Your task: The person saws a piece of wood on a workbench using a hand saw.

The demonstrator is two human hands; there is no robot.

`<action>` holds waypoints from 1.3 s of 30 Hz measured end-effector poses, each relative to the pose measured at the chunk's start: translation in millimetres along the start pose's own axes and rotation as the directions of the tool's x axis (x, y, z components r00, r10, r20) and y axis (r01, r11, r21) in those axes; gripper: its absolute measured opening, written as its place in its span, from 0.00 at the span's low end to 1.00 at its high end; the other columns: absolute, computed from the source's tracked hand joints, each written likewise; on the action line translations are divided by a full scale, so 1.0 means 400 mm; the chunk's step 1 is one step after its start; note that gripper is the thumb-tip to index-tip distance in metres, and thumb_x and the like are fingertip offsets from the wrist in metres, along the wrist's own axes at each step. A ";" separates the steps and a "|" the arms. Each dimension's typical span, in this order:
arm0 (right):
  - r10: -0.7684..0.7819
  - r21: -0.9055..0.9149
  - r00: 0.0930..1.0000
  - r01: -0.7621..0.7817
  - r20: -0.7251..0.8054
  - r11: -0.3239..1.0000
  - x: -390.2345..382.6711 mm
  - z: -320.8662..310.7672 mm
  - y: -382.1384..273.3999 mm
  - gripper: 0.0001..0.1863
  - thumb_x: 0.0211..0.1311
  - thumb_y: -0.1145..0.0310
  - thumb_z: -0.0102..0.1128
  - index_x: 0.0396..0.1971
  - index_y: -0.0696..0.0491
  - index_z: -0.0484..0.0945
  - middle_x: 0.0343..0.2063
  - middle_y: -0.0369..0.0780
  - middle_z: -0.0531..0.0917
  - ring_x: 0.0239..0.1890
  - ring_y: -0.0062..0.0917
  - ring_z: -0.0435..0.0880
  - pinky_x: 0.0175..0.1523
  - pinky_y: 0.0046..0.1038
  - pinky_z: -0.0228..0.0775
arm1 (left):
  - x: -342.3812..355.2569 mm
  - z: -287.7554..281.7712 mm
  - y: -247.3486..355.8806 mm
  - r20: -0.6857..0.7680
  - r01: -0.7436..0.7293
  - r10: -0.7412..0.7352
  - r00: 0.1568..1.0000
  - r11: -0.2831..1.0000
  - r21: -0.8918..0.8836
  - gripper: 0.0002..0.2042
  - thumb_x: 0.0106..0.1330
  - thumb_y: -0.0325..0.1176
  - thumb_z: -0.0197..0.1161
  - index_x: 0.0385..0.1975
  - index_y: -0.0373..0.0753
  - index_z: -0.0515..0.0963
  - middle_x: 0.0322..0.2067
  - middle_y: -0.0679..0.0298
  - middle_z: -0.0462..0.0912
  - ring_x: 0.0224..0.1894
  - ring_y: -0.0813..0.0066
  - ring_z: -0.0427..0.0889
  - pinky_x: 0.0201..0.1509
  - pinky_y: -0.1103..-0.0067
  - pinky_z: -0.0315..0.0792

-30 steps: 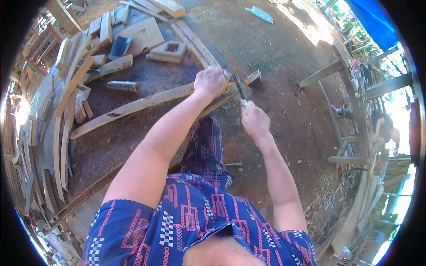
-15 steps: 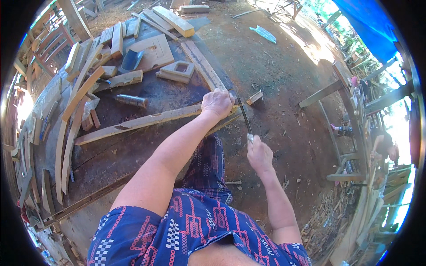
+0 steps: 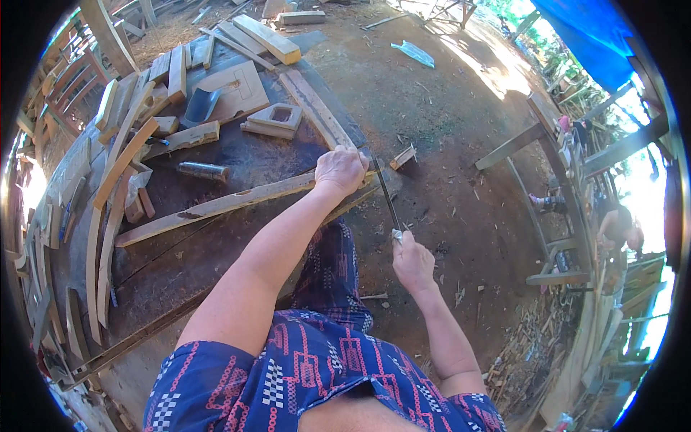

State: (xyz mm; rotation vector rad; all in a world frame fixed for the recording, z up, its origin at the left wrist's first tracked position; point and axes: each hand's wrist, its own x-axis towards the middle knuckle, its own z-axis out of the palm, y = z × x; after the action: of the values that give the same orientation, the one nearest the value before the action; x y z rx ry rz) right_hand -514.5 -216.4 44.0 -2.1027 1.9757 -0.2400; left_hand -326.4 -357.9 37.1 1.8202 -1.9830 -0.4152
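Observation:
My left hand (image 3: 342,171) is closed over the end of a long wooden strip (image 3: 216,209) at the table's right corner, bearing down on it. A second, shorter board (image 3: 314,108) runs away from that hand toward the far side. My right hand (image 3: 414,266) grips the pale handle of a handsaw, its thin dark blade (image 3: 386,198) seen nearly edge-on. The blade runs forward past the strip's end, close beside my left fingers. Its teeth cannot be made out. Just right of the blade a small wood block (image 3: 403,158) shows, standing out over the floor.
The dark worktable (image 3: 273,155) carries a metal cylinder (image 3: 204,171), a block with a cut-out (image 3: 273,120), a flat board (image 3: 234,90) and several curved wood pieces (image 3: 108,216). A wooden frame (image 3: 568,187) stands at right, with a person (image 3: 619,230) beyond it. Scraps litter the floor.
My right hand has drawn the saw back a little toward me. My left hand stays on the strip, and the whole view has shifted slightly.

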 end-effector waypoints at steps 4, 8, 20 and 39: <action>-0.080 0.003 0.995 0.080 -0.057 0.997 0.112 -0.007 -0.029 0.11 0.63 0.62 0.48 0.32 0.56 0.69 0.25 0.51 0.81 0.31 0.48 0.82 0.38 0.46 0.71 | 0.004 0.014 0.007 -0.005 0.011 -0.011 1.000 1.000 0.017 0.19 0.66 0.43 0.44 0.34 0.36 0.79 0.35 0.47 0.81 0.38 0.52 0.82 0.44 0.64 0.75; -0.063 -0.011 0.994 0.063 -0.086 0.998 0.243 0.027 -0.054 0.10 0.63 0.64 0.46 0.34 0.56 0.70 0.26 0.51 0.82 0.32 0.47 0.82 0.39 0.46 0.71 | -0.004 0.004 0.027 0.023 0.002 -0.003 1.000 1.000 0.029 0.19 0.66 0.43 0.44 0.34 0.36 0.79 0.35 0.47 0.81 0.39 0.52 0.82 0.44 0.64 0.75; -0.044 -0.027 0.998 0.042 -0.045 0.999 0.049 0.001 -0.005 0.10 0.62 0.64 0.48 0.34 0.55 0.70 0.22 0.51 0.81 0.28 0.47 0.81 0.35 0.48 0.71 | -0.003 0.019 0.008 0.002 -0.013 0.013 1.000 1.000 0.013 0.19 0.66 0.43 0.43 0.34 0.35 0.79 0.35 0.49 0.81 0.40 0.54 0.81 0.45 0.65 0.75; -0.060 -0.003 0.996 0.060 -0.072 0.998 0.207 0.020 -0.040 0.09 0.61 0.65 0.46 0.34 0.55 0.70 0.25 0.51 0.81 0.32 0.47 0.81 0.38 0.47 0.70 | 0.009 0.024 0.012 0.026 -0.002 0.001 1.000 1.000 0.020 0.19 0.66 0.43 0.44 0.34 0.36 0.79 0.36 0.49 0.81 0.41 0.53 0.81 0.46 0.66 0.74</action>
State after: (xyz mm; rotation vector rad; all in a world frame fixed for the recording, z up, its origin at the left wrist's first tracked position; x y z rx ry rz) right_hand -491.1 -297.6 37.0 -2.1855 1.9549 -0.3306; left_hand -335.5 -361.5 31.7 1.8345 -2.0125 -0.4222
